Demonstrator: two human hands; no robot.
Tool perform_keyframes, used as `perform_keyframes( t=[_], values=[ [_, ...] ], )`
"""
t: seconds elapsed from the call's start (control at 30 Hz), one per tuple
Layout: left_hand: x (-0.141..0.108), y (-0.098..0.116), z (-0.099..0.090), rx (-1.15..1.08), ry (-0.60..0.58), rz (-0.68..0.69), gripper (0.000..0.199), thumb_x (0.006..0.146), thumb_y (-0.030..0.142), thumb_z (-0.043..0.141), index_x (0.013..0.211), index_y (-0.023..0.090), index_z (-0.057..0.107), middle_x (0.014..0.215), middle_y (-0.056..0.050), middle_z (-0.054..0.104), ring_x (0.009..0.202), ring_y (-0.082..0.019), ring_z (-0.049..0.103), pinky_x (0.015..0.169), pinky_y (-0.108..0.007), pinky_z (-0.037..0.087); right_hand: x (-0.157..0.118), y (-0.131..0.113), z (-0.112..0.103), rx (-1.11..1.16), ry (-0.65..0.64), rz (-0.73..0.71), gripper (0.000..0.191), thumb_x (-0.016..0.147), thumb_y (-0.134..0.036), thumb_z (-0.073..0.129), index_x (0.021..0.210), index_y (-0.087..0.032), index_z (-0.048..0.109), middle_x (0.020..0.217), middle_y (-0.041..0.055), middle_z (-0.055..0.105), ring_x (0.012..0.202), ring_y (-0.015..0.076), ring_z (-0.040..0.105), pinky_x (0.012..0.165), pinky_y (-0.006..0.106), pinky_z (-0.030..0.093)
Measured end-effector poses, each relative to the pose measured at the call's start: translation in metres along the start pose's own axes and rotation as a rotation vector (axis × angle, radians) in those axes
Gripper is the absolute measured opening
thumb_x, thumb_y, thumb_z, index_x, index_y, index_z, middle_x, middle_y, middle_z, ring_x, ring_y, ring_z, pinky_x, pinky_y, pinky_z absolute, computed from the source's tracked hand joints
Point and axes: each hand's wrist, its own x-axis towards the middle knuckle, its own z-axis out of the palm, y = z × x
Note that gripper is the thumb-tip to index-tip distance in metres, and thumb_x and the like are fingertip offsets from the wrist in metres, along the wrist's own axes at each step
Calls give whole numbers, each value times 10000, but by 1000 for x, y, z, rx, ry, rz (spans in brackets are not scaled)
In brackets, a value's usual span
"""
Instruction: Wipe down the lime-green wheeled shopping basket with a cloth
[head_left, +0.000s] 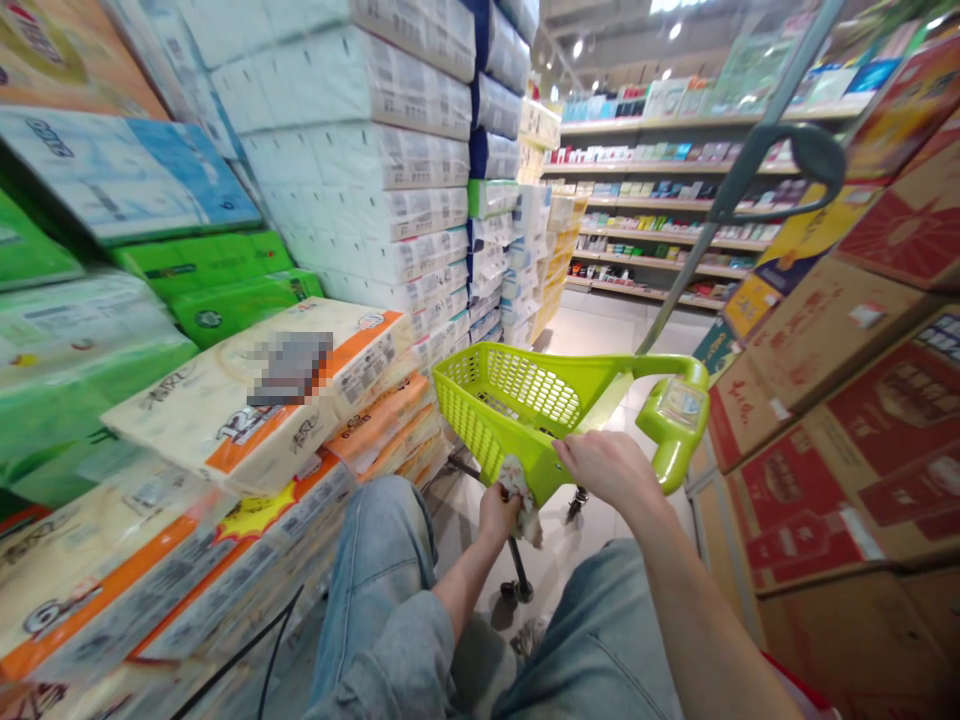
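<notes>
Basket (471, 425): lime green, lattice of small holes in walls; just beyond left hand (499, 510) and right hand (611, 465). Cloth (529, 518) in left hand: off-white, mottled grey-brown. Tissue packs (191, 415), left of left hand: cream, orange band. Green packs (214, 262) behind these: bright green. Cartons (787, 500), right of right hand: red and brown. Jeans (375, 570), below hands: faded blue.

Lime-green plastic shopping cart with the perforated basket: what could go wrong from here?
The lime-green cart could roll on its small dark wheels if the right hand, at its near edge, loosens. The crumpled, pale, mottled cloth in the left hand might snag in the cart's perforated side.
</notes>
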Motion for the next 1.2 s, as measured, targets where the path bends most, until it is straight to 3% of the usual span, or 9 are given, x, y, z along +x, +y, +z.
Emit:
perform_keyframes(
  t=[0.1,0.27,0.33,0.4,0.5,0.63,0.77,0.97,1.2],
  values=[
    [0,0,-7,16,81,73,36,711,151,534,732,130,554,703,-41,605,650,-147,558,592,-236,404,0,-3,-1,-14,-6,-10,500,920,-326,276,666,-163,676,633,90,666,579,181,635,503,243,374],
    [-4,42,-28,-160,362,428,179,803,220,497,960,148,546,935,-72,614,886,-175,572,796,-301,451,-1,-7,0,-4,-24,-12,464,914,-300,299,716,-144,688,653,108,666,607,179,636,545,240,401],
    [-1,59,-35,-130,325,657,217,826,197,486,1033,169,544,1060,-85,595,1028,-191,536,915,-350,417,-2,-8,0,2,-28,-14,470,918,-307,292,720,-142,686,653,108,668,608,176,637,552,238,403],
    [4,71,-40,-56,197,880,241,862,172,438,1074,188,550,1137,-85,578,1113,-188,499,983,-378,382,-2,-8,-1,15,-28,-15,478,923,-325,279,745,-138,682,657,108,671,601,171,638,546,233,399],
    [14,77,-44,53,59,1058,277,890,162,388,1119,188,541,1170,-89,570,1157,-178,474,1025,-397,357,-3,-9,-3,42,-15,-4,480,928,-341,260,795,-136,673,701,108,684,606,159,639,536,223,390],
    [29,74,-47,130,26,1090,280,889,164,381,1118,175,543,1133,-96,583,1114,-182,501,1025,-412,357,-3,-9,-3,47,-16,-1,479,933,-339,239,816,-152,664,801,104,697,627,151,643,533,220,386],
    [51,67,-53,200,46,1051,267,868,144,396,1078,163,558,1075,-87,605,1047,-184,525,1000,-412,374,-3,-8,-4,26,-43,21,468,929,-348,246,877,-156,670,688,89,682,633,171,649,533,231,386],
    [84,61,-71,402,66,941,263,835,132,438,1056,163,578,1065,-77,620,1009,-190,536,1002,-424,356,-7,-4,-7,23,-65,19,550,927,-374,223,675,-179,671,684,85,687,632,195,652,528,250,386],
    [79,66,-67,576,49,906,367,825,101,416,1159,191,539,1137,-83,581,1096,-191,488,1025,-409,322,-6,-1,-10,30,-89,37,536,922,-375,239,697,-176,683,701,92,692,638,173,648,556,235,392]
  ],
)
